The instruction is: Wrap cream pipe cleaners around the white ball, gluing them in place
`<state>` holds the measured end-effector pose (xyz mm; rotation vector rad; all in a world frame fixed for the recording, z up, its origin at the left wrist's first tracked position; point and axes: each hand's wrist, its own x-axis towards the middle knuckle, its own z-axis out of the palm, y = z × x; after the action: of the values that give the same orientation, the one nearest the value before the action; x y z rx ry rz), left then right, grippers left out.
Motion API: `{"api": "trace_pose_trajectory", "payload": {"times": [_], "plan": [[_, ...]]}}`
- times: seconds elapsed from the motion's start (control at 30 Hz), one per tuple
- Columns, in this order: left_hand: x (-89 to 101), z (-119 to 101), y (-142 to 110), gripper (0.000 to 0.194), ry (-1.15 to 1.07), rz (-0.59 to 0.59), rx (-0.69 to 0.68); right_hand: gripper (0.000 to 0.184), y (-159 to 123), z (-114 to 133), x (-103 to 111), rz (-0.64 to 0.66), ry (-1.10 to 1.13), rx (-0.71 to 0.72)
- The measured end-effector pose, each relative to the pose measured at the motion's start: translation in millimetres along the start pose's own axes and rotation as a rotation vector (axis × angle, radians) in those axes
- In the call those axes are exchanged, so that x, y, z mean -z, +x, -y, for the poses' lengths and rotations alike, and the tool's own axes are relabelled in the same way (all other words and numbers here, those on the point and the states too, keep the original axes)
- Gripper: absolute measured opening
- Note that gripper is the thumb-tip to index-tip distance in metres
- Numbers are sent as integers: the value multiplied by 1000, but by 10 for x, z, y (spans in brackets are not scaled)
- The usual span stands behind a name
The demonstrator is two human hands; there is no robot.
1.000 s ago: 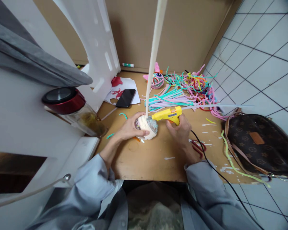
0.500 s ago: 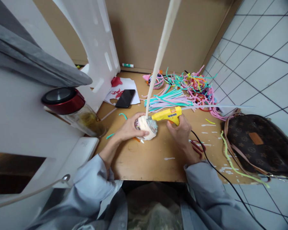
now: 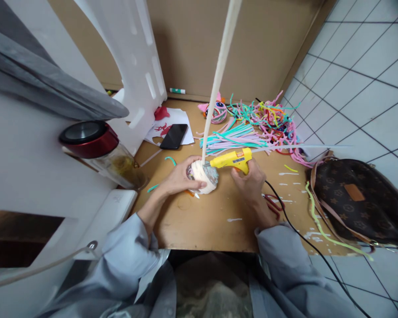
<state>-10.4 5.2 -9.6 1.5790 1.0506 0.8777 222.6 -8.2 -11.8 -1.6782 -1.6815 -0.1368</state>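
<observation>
My left hand (image 3: 181,177) is closed round a ball (image 3: 200,181) partly wrapped in cream fuzzy strip, its right side greyish and bare of the strip. From the top of the ball a long cream pipe cleaner (image 3: 215,88) rises up out of view. My right hand (image 3: 250,180) grips a yellow hot glue gun (image 3: 232,160) by its handle. The gun's nozzle points left and meets the ball close to the foot of the pipe cleaner; whether glue is flowing is too small to tell.
Pink and teal pipe cleaners (image 3: 234,139) lie behind, beside a tangled heap (image 3: 275,115) and a pink craft ball (image 3: 218,112). A phone (image 3: 174,136) rests on paper. Red-handled scissors (image 3: 273,205) and a brown bag (image 3: 361,198) are rightward; a glass bottle (image 3: 119,163) stands left.
The pipe cleaner's upper end has tilted slightly to the left. Both hands, the ball and the glue gun hold almost the same positions.
</observation>
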Motion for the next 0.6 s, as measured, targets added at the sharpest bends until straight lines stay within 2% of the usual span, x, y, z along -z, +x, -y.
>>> {"api": "trace_pose_trajectory", "payload": {"times": [0.2,0.4,0.6], "plan": [[5,3,5,78,30,-7,-5,11,-12,-14,-16,-32,-5,34],[-5,-34,0,80,32,0,13,12,-16,-91,-116,-198,43,137],[8,-7,4,79,54,-4,-1,11,-15,-102,-136,-216,63,169]]}}
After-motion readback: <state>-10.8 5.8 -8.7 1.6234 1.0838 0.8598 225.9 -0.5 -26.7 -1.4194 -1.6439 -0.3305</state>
